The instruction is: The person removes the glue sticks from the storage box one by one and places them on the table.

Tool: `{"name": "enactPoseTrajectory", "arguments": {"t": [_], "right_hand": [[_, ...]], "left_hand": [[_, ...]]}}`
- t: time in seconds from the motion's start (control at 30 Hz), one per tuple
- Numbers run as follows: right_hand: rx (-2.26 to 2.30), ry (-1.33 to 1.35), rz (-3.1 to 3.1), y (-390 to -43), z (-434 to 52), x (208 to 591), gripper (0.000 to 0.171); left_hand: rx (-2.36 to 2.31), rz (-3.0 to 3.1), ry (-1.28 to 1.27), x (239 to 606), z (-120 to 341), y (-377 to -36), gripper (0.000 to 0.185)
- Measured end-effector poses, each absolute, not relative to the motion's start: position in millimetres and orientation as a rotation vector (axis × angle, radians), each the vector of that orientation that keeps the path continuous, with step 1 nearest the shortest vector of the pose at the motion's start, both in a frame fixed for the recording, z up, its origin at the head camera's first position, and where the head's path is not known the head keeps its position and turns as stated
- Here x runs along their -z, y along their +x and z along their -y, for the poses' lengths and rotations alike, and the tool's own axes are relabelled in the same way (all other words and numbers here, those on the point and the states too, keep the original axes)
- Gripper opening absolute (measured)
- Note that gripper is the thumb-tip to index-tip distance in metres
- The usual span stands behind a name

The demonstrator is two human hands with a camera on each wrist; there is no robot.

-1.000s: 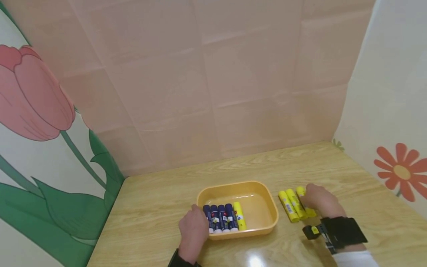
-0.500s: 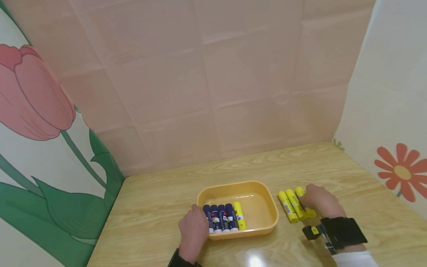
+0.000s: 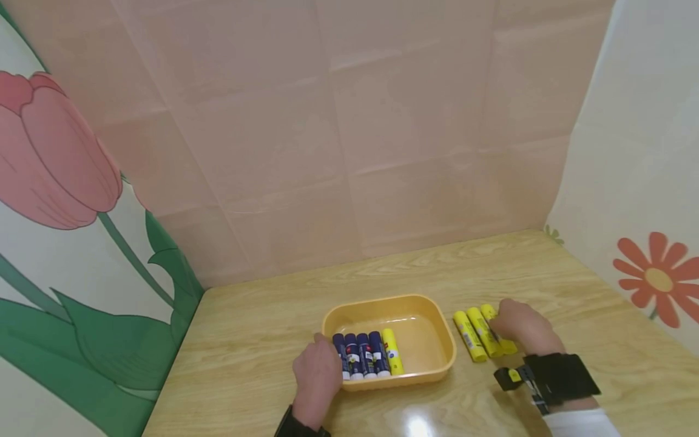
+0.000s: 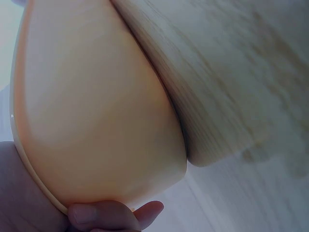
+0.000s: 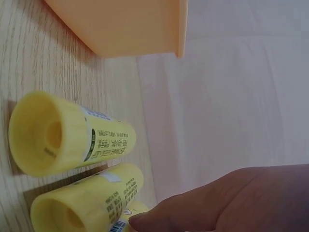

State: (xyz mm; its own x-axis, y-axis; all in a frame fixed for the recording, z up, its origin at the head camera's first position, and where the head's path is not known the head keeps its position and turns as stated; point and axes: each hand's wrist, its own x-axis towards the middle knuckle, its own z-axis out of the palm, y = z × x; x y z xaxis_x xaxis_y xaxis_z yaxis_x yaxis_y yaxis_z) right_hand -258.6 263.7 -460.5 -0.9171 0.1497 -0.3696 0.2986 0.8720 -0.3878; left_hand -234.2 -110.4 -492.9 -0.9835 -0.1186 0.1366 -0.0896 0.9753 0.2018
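An orange tray (image 3: pixel 382 301) sits at the table's front middle. Several blue glue sticks (image 3: pixel 360 355) and one yellow stick (image 3: pixel 392 352) lie side by side in its left half. My left hand (image 3: pixel 315 375) grips the tray's front left corner; in the left wrist view my left hand's fingers (image 4: pixel 111 215) curl under the tray's wall (image 4: pixel 96 96). Three yellow glue sticks (image 3: pixel 476 335) lie on the table right of the tray. My right hand (image 3: pixel 516 328) curls over the rightmost one (image 3: pixel 488 311). In the right wrist view a fingertip (image 5: pixel 145 220) touches that stick (image 5: pixel 126 216), beside two free sticks (image 5: pixel 72 133).
The wooden table (image 3: pixel 491 267) is boxed in by a pink back wall (image 3: pixel 355 121) and flowered side panels (image 3: pixel 65 212). A black wrist band with a camera (image 3: pixel 551 379) sits on my right wrist. The tray's right half holds nothing.
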Motion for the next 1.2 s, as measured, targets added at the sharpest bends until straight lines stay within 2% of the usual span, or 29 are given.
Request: {"name": "enactPoseTrajectory", "arguments": {"t": [0.87,1.0,1.2], "right_hand": [[0.638,0.285,-2.754,-251,-263,452,0.039],[0.631,0.267,-2.8,-249,-256,445,0.044],[0.64,0.252,-2.99,-246,-230,434,0.043]], "left_hand": [[0.307,2.991,0.181,491,108,-232,0.026],[0.311,3.004,0.186,491,108,-233,0.028],[0.305,3.022,0.198,489,108,-234,0.029]]}}
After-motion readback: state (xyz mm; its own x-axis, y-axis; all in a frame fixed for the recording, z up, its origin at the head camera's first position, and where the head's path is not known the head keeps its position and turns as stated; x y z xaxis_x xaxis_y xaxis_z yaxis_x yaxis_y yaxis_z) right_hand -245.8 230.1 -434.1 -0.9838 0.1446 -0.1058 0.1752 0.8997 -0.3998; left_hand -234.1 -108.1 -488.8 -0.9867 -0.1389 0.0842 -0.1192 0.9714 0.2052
